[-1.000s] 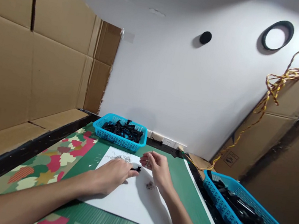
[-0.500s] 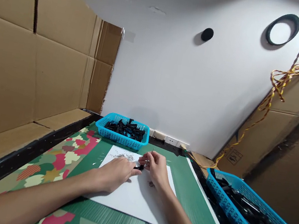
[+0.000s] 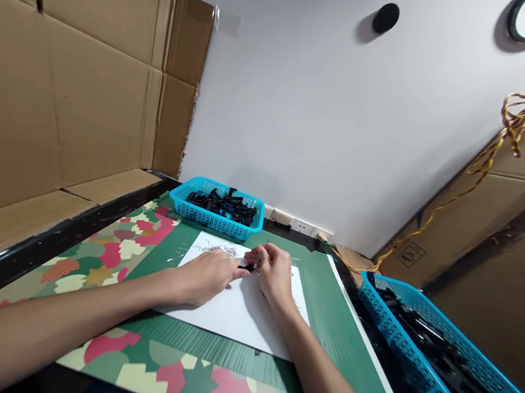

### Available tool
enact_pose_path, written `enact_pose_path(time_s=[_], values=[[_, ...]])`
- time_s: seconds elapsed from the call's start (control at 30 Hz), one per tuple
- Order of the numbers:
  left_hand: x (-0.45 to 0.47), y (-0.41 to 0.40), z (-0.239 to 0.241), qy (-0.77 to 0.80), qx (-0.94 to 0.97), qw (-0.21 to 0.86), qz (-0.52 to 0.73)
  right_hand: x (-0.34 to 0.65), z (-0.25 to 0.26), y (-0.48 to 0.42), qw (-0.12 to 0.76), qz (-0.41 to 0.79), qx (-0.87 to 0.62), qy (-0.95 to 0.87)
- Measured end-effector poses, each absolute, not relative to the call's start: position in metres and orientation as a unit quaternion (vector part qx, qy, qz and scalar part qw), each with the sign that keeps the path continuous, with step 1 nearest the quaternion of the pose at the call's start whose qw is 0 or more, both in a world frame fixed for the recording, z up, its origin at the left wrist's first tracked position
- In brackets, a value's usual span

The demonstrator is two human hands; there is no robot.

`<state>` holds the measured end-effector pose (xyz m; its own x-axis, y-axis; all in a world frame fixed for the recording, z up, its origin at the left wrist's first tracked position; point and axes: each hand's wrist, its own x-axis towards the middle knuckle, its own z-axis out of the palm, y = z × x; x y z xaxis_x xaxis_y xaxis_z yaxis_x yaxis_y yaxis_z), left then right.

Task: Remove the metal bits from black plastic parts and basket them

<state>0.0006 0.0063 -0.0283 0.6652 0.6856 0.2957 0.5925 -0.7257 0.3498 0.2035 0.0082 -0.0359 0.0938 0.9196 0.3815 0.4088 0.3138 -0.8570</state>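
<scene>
My left hand is closed on a small black plastic part, which pokes out past its thumb and fingertips above a white sheet. Facing it from the right, my right hand has its thumb and fingers pinched together at the end of that part. A thin sliver shows above its fingers, too small to name. Beyond my left hand, a pile of tiny metal pieces lies on the sheet. A few more small bits sit by my right wrist, partly hidden.
A blue basket of black plastic parts stands at the back. Another long blue basket with black parts is at the right. Cardboard walls rise on the left. Power sockets and a yellow twisted cable run behind.
The camera has tilted down, so everything sits higher in view. Both hands keep the same hold, with only slight finger movement at the black part.
</scene>
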Motion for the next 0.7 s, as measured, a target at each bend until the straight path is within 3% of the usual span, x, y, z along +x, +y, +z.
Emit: enact_pose_path(time_s=[0.37,0.5,0.6,0.7], values=[[-0.001,0.004,-0.02,0.372,0.894,0.137,0.208,0.204,-0.035,0.015,0.549,0.266,-0.515,-0.602],[-0.002,0.007,-0.019,0.381,0.881,0.156,0.235,0.222,-0.019,0.011,0.57,0.197,-0.51,-0.614],[-0.005,0.01,-0.011,0.387,0.868,0.169,0.263,0.234,-0.008,0.007,0.542,0.117,-0.536,-0.636],[-0.009,0.02,-0.005,0.402,0.842,0.17,0.316,0.237,-0.007,0.006,0.456,0.077,-0.561,-0.687]])
